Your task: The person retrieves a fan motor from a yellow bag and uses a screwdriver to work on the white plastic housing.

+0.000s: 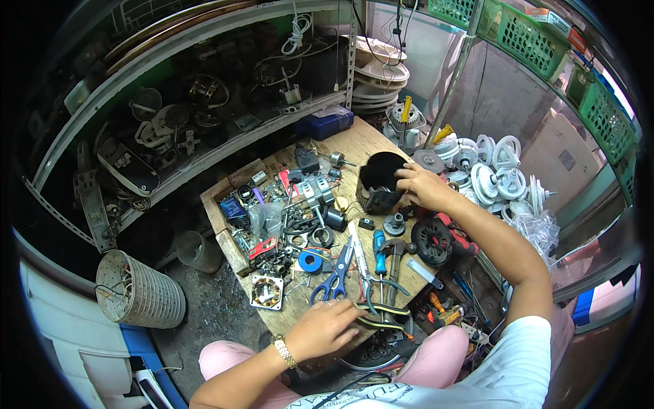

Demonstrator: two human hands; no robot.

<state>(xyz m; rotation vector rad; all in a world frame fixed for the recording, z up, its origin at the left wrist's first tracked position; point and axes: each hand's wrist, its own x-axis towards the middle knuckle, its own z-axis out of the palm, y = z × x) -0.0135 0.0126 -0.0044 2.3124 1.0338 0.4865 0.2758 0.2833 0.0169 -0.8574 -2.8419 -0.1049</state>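
My right hand reaches to the far side of the wooden table. Its bent fingers close on the right side of a black cup-shaped housing, with a dark part at the housing's front. My left hand is over the table's near edge, fingers loosely stretched and holding nothing. Beside it lie blue-handled scissors and black-and-yellow tool handles. Between the hands are a claw hammer, a blue screwdriver, a grey metal hub and a round black slotted cover.
Small motor parts, blue tape and a copper-wound stator crowd the table's left side. White plastic pulleys are heaped at right. A white basket stands on the floor at left, below a shelf of parts.
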